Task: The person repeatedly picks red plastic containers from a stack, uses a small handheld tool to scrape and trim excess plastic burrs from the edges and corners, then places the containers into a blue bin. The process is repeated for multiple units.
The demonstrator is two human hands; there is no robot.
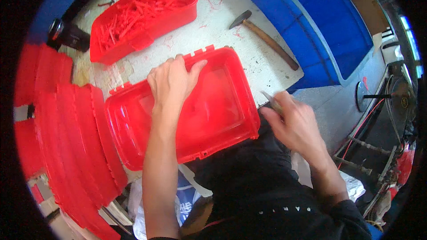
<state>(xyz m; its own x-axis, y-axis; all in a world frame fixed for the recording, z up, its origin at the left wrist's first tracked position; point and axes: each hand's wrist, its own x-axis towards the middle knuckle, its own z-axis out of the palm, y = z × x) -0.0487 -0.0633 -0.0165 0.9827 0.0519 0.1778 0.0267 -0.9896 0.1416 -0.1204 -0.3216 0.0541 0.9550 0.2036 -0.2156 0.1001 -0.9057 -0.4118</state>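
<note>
A shallow red plastic box (211,111) with notched, hinge-like edges lies tilted across the near side of the white worktable, over my lap. My left hand (171,80) is closed on its far rim, the thumb reaching over the inside and the fingers over the edge. Just off the box's right corner, my right hand (296,122) grips a small knife (273,103), its short blade pointing up and left. The fist covers most of the knife's handle. Blade and box look apart.
Beyond the box stands a red bin (144,42) full of red plastic strips. A wooden-handled hammer (267,40) lies beside a large blue crate (307,31). Stacked red boxes (80,138) rise at the left, near a black cylinder (71,35). The worktable (218,13) carries red shavings.
</note>
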